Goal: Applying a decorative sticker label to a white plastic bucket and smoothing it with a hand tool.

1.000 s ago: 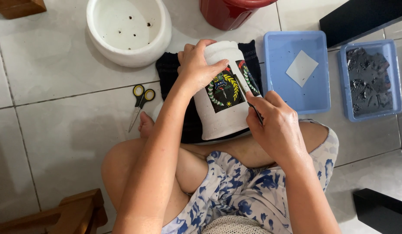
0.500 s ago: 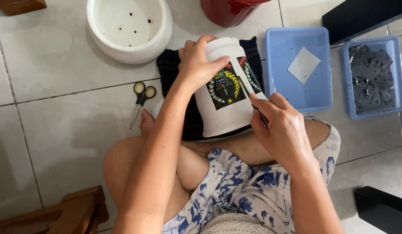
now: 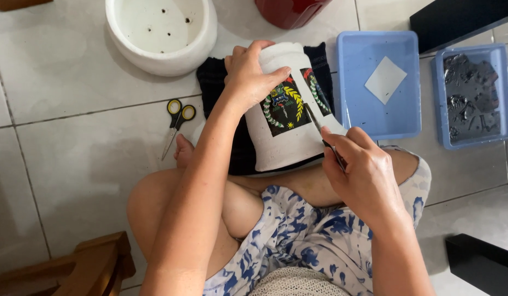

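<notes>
Hands are working on a white pot [image 3: 287, 137] lying tilted on a black cloth [image 3: 221, 87] on the floor. The left hand [image 3: 251, 74] is gripping the pot's upper side, fingers [image 3: 276, 74] curled over it, beside its black emblem picture [image 3: 284, 107]. The right hand [image 3: 363, 172], fingers pinched shut, is holding a thin brush [image 3: 320, 131] whose tip is touching the pot's right side. Left of the pot, yellow-handled scissors [image 3: 177, 120] are lying; right of it, a blue tray [image 3: 352, 115] is sitting.
</notes>
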